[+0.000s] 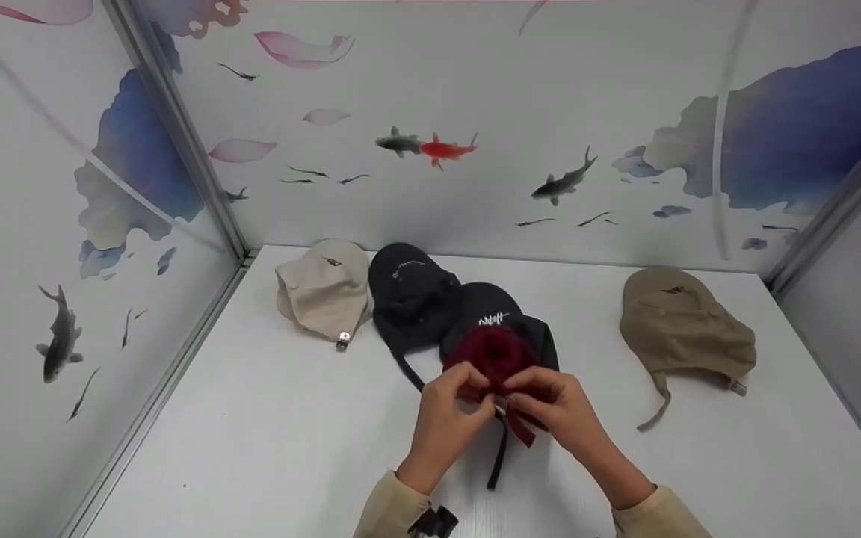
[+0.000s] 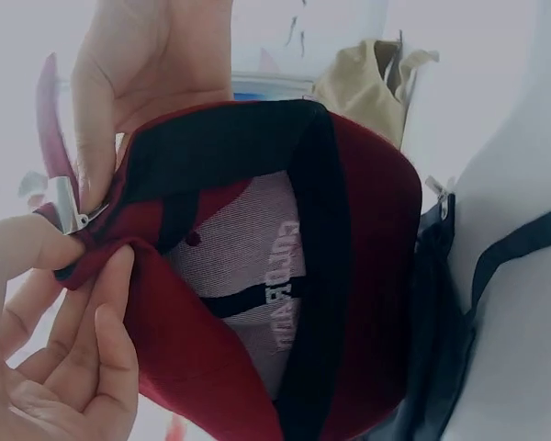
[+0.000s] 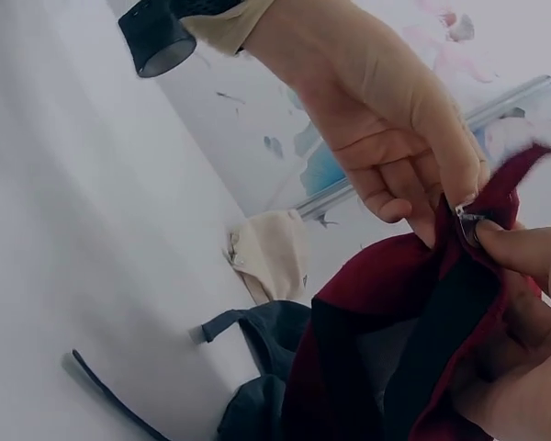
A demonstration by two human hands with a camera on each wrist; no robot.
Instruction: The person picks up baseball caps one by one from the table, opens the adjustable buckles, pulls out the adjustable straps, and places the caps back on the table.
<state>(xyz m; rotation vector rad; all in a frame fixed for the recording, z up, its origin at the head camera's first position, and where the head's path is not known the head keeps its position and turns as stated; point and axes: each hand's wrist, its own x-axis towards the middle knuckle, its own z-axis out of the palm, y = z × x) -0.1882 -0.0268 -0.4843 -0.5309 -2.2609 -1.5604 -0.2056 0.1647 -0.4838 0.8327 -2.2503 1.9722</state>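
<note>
A dark red baseball cap (image 1: 492,350) is held up between both hands, its back opening toward me. My left hand (image 1: 447,415) pinches the cap's back edge beside a metal strap buckle (image 2: 66,204). From the other side, my right hand (image 1: 566,415) pinches the strap area, thumb at the buckle in the right wrist view. The loose end of the red strap (image 1: 522,431) sticks out past the buckle. Inside the cap, a dark sweatband (image 2: 317,239) and pale lining with reversed lettering show. How far the strap runs through the buckle is hidden by fingers.
Behind the red cap lie a black cap with white lettering (image 1: 484,302) and another dark cap (image 1: 408,295). A cream cap (image 1: 322,291) lies at the back left, a tan cap (image 1: 688,325) at the right. Printed panels enclose the white table (image 1: 251,441).
</note>
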